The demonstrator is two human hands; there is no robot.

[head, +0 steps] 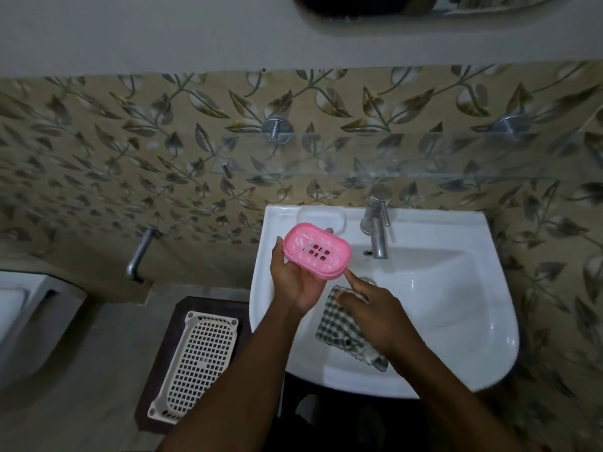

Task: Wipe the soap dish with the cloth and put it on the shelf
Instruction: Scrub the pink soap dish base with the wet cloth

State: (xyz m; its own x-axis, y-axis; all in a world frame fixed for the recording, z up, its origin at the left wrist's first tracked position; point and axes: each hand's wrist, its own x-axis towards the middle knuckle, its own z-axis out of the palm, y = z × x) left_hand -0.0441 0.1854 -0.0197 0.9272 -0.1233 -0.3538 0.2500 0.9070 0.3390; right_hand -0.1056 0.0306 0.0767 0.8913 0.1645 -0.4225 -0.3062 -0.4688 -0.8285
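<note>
A pink plastic soap dish [316, 250] with drain holes is held over the left side of the white sink [456, 288], gripped from below by my left hand [295, 278]. My right hand [378, 313] holds a checked green-and-white cloth [342, 331] just below the dish, and its index finger touches the dish's lower right edge. A glass shelf [408, 154] on metal brackets runs along the tiled wall above the sink.
A chrome tap [375, 226] stands at the back of the sink, next to a moulded soap recess [321, 215]. A white perforated basket [195, 360] lies on a dark stool at lower left. A wall tap [140, 252] and a toilet [19, 321] are further left.
</note>
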